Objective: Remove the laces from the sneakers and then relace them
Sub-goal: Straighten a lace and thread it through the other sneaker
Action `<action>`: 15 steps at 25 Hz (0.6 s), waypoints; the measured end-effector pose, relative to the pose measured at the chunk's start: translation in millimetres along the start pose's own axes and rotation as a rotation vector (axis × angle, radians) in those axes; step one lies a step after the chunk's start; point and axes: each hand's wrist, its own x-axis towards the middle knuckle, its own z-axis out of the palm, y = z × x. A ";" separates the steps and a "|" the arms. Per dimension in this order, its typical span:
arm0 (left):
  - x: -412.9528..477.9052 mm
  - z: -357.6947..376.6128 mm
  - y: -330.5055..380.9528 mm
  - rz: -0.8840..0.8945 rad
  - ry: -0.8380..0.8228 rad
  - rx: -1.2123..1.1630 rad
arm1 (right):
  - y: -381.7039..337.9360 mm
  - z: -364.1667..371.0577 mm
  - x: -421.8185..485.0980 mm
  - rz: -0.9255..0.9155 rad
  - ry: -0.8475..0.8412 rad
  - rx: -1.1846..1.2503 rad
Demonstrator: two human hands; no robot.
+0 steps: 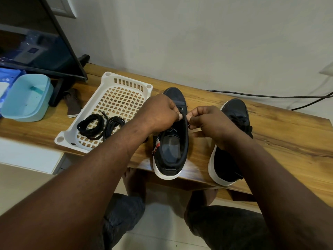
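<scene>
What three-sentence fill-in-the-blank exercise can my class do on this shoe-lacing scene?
1. The white basket holds coiled black ____.
2. The left hand and right hand pinch the sneaker standing ____ the basket and the other sneaker.
3. Both sneakers have black uppers and ____ soles.
Missing words: laces; between; white.

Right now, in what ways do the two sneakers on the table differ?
The left sneaker is pinched near its eyelets by the left hand and the right hand; no hand holds the right sneaker. The left sneaker's opening shows fully; the right sneaker's lies partly behind the forearm. Both are black with white soles, toes toward the wall.
</scene>
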 end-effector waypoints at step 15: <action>0.2 -4.6 0.8 0.032 -0.007 0.078 | -4.2 0.9 -3.0 -0.347 0.149 -0.621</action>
